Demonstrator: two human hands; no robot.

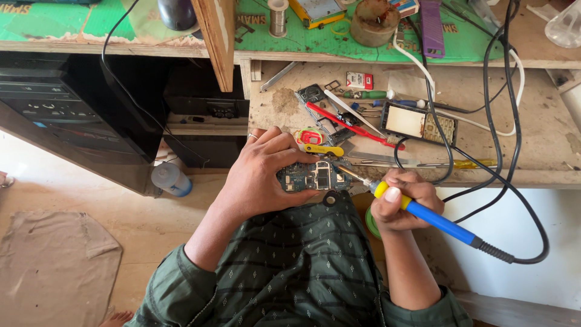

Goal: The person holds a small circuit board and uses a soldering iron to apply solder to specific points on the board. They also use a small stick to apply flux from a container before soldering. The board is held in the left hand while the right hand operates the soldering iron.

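Head view: The left hand (263, 172) is clamped on a blue-green circuit board (318, 177), fingers curled over its upper edge and thumb beneath, holding it just in front of the edge of the workbench (544, 130), above the person's lap. The right hand (402, 206) is closed around the yellow-and-blue handle of a soldering iron (417, 211). The iron's metal tip points left and meets the right end of the board. A black cable (526, 242) runs from the rear of the handle and loops up to the bench. On the bench, just beyond the board, lie a yellow-handled tool (324, 149), a red-handled tool (351, 126), tweezers (354, 113) and a framed rectangular part (419, 123). A cylindrical bottle (171, 179) stands on the floor to the left.
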